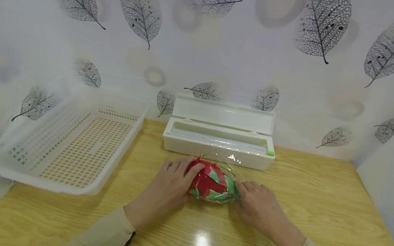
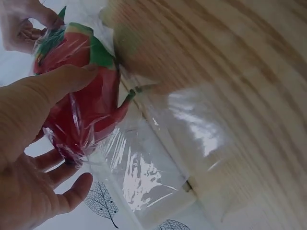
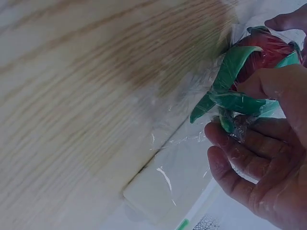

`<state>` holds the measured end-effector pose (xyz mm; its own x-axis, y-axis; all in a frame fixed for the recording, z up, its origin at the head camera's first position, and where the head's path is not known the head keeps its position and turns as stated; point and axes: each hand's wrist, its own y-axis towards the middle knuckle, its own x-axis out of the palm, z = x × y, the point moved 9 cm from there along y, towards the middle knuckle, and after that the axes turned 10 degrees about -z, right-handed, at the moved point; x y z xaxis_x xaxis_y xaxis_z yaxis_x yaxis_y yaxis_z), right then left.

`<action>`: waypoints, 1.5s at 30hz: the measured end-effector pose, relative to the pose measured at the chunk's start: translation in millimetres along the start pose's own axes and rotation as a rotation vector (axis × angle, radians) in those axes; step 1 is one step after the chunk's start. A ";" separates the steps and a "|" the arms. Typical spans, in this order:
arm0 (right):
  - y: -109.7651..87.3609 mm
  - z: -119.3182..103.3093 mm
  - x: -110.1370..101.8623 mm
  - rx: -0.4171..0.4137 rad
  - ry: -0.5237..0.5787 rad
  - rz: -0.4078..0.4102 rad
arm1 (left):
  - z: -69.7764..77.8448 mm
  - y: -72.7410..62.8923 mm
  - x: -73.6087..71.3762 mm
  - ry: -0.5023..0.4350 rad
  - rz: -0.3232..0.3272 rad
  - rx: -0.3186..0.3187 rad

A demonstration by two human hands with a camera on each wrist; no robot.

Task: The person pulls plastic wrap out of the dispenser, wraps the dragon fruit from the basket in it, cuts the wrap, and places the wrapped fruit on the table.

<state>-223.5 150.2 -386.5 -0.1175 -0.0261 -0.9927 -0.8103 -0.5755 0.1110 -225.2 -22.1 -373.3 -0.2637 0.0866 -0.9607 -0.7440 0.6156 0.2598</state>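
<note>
Dragon fruit (image 1: 207, 185) in clear film (image 2: 204, 134) held in front of white box (image 1: 215, 154): red end (image 2: 72, 129) gripped by left hand (image 1: 171, 180), green end (image 3: 242, 101) pinched by right hand (image 1: 257, 203). Judged light, firm, slippery; middle best cradled.

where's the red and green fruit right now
In the head view, the red and green fruit is just below centre, between the left hand and right hand, on the near side of the open white box.

dragon fruit (image 1: 207, 183): red, green scales | wrap (image 2: 139, 177): clear | dispenser box (image 1: 193, 147): white | slider (image 1: 270, 153): bright green | basket (image 1: 41, 182): white | counter (image 1: 331, 192): yellow-brown woodgrain | backdrop (image 1: 228, 62): whitish, dark veined leaves, pale rings | sleeves (image 1: 108, 230): beige
</note>
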 end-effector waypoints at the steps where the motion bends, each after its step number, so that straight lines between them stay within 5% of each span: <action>1: 0.0 1.2 0.1 0.004 0.021 -0.001 | -2.3 1.6 1.9 -0.022 -0.014 -0.009; 6: -0.1 7.5 1.9 0.012 0.110 -0.003 | -14.9 10.9 5.5 -0.169 -0.057 -0.021; 16: 1.1 19.3 4.8 0.021 0.268 0.043 | -30.9 26.8 4.4 -0.298 -0.080 0.113; 25: 4.6 27.5 -13.3 -0.004 0.357 0.189 | -44.3 33.1 7.8 -0.521 -0.129 0.067; 40: 5.2 39.1 -15.7 0.028 0.449 0.180 | -47.9 35.2 9.1 -0.615 -0.161 0.052; 45: 9.9 44.5 -9.7 0.055 0.501 0.128 | -48.1 36.0 13.1 -0.581 -0.176 0.053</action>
<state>-256.0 181.1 -373.7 0.0604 -0.4897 -0.8698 -0.8381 -0.4981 0.2223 -285.0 -36.5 -371.9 0.2499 0.3840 -0.8889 -0.7106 0.6964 0.1010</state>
